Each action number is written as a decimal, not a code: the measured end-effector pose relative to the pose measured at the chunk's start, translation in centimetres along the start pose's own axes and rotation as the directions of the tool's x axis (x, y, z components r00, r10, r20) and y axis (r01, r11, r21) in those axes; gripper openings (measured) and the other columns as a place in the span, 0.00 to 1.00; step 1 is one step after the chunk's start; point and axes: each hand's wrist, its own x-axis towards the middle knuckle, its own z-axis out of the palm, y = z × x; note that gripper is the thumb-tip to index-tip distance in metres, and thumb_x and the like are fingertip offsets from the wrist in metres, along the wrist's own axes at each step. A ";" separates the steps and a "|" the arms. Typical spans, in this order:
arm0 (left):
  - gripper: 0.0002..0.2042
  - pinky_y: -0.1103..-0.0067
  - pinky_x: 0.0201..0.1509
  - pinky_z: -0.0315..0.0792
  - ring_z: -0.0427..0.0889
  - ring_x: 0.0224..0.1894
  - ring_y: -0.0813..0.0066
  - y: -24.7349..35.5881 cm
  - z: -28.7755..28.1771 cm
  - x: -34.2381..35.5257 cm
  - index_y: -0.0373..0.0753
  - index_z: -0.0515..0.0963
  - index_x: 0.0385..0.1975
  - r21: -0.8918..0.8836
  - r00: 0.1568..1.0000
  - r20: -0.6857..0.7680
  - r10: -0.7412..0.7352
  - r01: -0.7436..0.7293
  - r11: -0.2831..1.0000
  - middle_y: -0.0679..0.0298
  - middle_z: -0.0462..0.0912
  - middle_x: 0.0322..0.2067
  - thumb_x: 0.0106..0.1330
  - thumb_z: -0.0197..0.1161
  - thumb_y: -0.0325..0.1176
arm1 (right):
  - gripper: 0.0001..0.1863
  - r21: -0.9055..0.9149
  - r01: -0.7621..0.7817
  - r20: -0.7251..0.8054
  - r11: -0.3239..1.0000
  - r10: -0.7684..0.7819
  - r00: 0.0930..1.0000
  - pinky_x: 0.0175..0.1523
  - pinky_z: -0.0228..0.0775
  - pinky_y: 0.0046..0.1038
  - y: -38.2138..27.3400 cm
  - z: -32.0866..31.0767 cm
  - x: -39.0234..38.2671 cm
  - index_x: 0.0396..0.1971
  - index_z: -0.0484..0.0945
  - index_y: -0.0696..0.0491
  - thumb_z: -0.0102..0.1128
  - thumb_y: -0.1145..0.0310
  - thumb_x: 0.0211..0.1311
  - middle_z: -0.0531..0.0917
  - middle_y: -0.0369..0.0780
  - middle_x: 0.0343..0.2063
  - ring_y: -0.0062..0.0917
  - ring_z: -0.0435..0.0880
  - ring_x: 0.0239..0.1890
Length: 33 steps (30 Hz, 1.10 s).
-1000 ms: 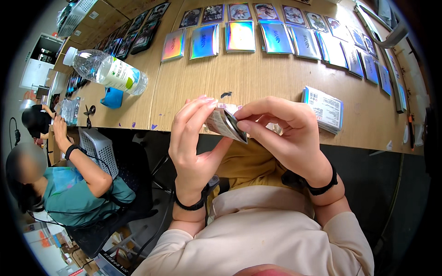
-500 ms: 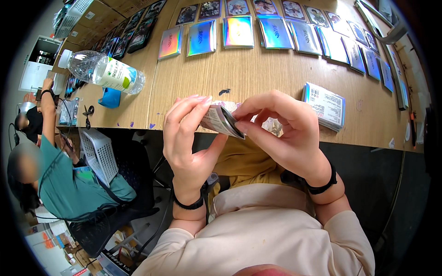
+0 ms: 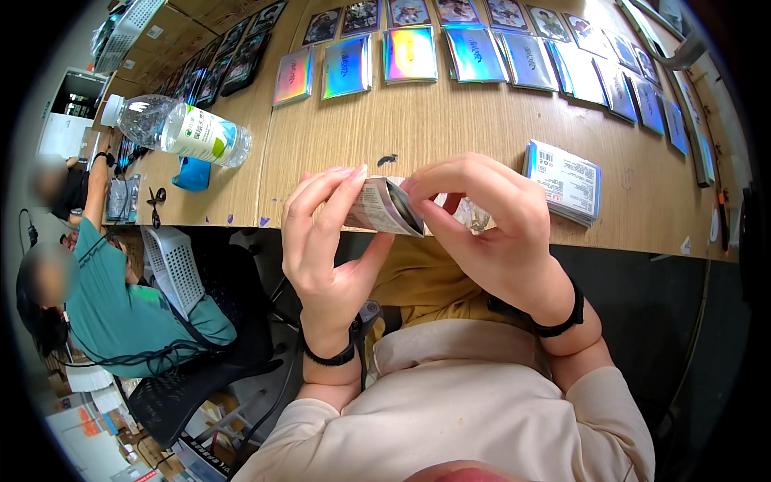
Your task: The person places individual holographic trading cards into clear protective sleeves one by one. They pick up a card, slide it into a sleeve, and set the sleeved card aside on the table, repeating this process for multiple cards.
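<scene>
On my feed I see a plain cream top [image 3: 458,394], loose short sleeves [image 3: 601,398], tiny speck [image 3: 461,420] up front, black bands [image 3: 329,357] on both wrists, creased mustard bottoms [image 3: 422,285]

a clear bottle [image 3: 181,132] with a white cap is on the counter [image 3: 321,136] beside a small blue object [image 3: 193,174], near black scissors [image 3: 156,204]. a person [image 3: 108,313] in green sits on a black chair [image 3: 181,402], near a white basket [image 3: 172,269].
</scene>
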 end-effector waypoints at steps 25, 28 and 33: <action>0.35 0.66 0.60 0.70 0.77 0.56 0.58 -1.1 -1.0 0.4 0.40 0.78 0.54 0.179 0.999 -0.017 -0.027 0.030 0.983 0.59 0.78 0.51 0.37 0.69 0.15 | 0.03 0.291 -0.223 -0.054 0.930 0.248 0.967 0.38 0.78 0.22 0.1 -0.1 -0.4 0.30 0.73 0.62 0.59 0.83 0.60 0.79 0.42 0.34 0.24 0.82 0.35; 0.33 0.63 0.65 0.64 0.74 0.59 0.57 -1.0 -1.0 0.7 0.40 0.78 0.54 0.193 1.000 0.005 -0.025 0.023 0.981 0.59 0.78 0.53 0.40 0.67 0.15 | 0.03 0.351 -0.285 -0.026 0.892 0.313 0.949 0.38 0.79 0.22 0.2 -0.2 -0.5 0.31 0.73 0.63 0.59 0.82 0.61 0.79 0.40 0.33 0.20 0.82 0.35; 0.28 0.59 0.70 0.58 0.68 0.65 0.54 -0.5 -1.0 1.5 0.41 0.80 0.51 0.249 1.000 -0.007 0.016 -0.014 0.968 0.58 0.76 0.56 0.46 0.62 0.14 | 0.05 0.512 -0.437 0.080 0.739 0.466 0.881 0.39 0.79 0.21 -0.2 -0.5 -0.7 0.34 0.71 0.63 0.58 0.80 0.64 0.80 0.38 0.32 0.17 0.82 0.35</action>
